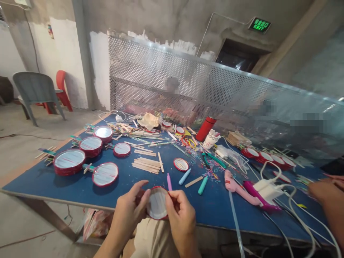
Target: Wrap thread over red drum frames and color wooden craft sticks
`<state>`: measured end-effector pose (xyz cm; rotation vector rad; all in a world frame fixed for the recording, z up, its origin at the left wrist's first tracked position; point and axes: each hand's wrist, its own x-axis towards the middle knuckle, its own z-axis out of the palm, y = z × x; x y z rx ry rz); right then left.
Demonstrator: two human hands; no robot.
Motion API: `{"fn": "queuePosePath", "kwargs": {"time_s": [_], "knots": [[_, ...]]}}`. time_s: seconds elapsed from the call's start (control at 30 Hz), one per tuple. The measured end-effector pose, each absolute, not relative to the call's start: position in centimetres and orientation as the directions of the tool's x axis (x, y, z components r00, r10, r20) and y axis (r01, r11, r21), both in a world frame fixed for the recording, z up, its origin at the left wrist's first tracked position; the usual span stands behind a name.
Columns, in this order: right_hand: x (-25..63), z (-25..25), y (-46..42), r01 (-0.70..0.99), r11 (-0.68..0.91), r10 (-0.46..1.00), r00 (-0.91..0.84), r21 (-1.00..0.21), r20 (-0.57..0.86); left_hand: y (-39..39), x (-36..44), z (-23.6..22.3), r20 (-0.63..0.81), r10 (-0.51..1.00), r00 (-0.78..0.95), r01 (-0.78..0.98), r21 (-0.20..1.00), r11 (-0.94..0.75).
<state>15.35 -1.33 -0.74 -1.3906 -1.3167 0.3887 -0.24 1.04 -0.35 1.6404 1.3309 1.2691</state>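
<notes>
Over the table's front edge, both my hands hold a small round disc [158, 204] with a red rim and a pale, streaked face. My left hand [131, 205] grips its left side, thumb along the rim. On the opposite side, my right hand [182, 209] pinches it between thumb and bent fingers. Just behind the disc lies a purple marker [169, 182]. Farther right are a blue marker [184, 176], a green marker [203, 185] and a wooden craft stick [194, 181]. A red-rimmed lid [181, 164] with small sticks inside sits behind them.
Several banjo-shaped crafts [69, 160] stand at the left, with loose craft sticks [146, 165] mid-table. A pink glue gun [240, 188] and white charger plugs [268, 188] with cables lie right. Behind are a red bottle [205, 129] and a mesh panel [150, 79]. Another person's hand [326, 191] is far right.
</notes>
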Motion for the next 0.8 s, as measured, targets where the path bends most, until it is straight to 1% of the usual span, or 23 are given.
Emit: {"fn": "queuePosePath", "kwargs": {"time_s": [0.07, 0.13, 0.2, 0.3, 0.37, 0.47, 0.53, 0.63, 0.8], "knots": [[16.2, -0.3, -0.7, 0.436, 0.185, 0.878, 0.328, -0.881, 0.347, 0.9, -0.3, -0.7, 0.229, 0.973, -0.008, 0.261, 0.940, -0.219], [17.0, 0.2, 0.1, 0.394, 0.121, 0.906, 0.331, -0.911, 0.263, 0.7, -0.4, -1.3, 0.235, 0.972, -0.025, 0.245, 0.944, -0.222], [17.8, 0.7, 1.1, 0.378, 0.083, 0.922, 0.323, -0.922, 0.215, 0.6, -0.7, -1.9, 0.260, 0.966, 0.014, 0.269, 0.929, -0.254], [19.1, 1.3, 2.5, 0.421, 0.073, 0.911, 0.341, -0.904, 0.232, 0.8, -1.3, -2.4, 0.295, 0.942, 0.163, 0.337, 0.880, -0.334], [20.0, 1.5, 3.5, 0.460, 0.067, 0.886, 0.380, -0.886, 0.265, 0.9, -1.5, -2.5, 0.364, 0.903, 0.227, 0.382, 0.820, -0.426], [21.4, 1.1, 5.0, 0.483, 0.039, 0.858, 0.432, -0.875, 0.277, 1.2, -1.6, -2.4, 0.522, 0.821, 0.233, 0.425, 0.705, -0.568], [22.2, 0.5, 6.0, 0.476, 0.016, 0.855, 0.449, -0.880, 0.258, 1.3, -1.5, -2.4, 0.584, 0.778, 0.234, 0.435, 0.652, -0.621], [23.2, -0.6, 7.8, 0.455, -0.026, 0.852, 0.476, -0.890, 0.218, 1.3, -1.4, -2.5, 0.613, 0.748, 0.254, 0.446, 0.613, -0.653], [24.2, -1.2, 10.9, 0.385, -0.105, 0.849, 0.515, -0.917, 0.119, 1.2, -1.3, -3.0, 0.613, 0.739, 0.280, 0.452, 0.596, -0.664]]}}
